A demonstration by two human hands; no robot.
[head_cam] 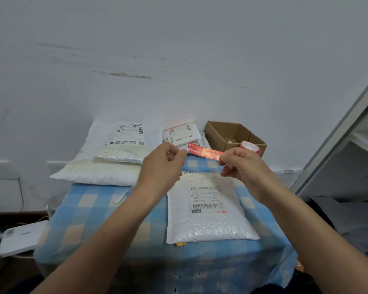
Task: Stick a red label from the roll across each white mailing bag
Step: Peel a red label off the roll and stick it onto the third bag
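A red label strip (204, 153) is stretched in the air between my two hands, above the table. My right hand (241, 166) pinches its right end. My left hand (164, 164) has its fingertips closed at the strip's left end, whether touching it I cannot tell. Below them a white bubble mailing bag (208, 221) with a printed address sticker lies flat on the blue checked tablecloth (98, 209). The red label roll (250, 147) stands at the back right, beside the box.
Several more white mailing bags (106, 164) are stacked at the back left and middle of the table. An open cardboard box (232, 132) stands at the back right. A white wall is close behind. A white shelf frame (348, 145) rises on the right. A white scale (21, 238) lies on the floor left.
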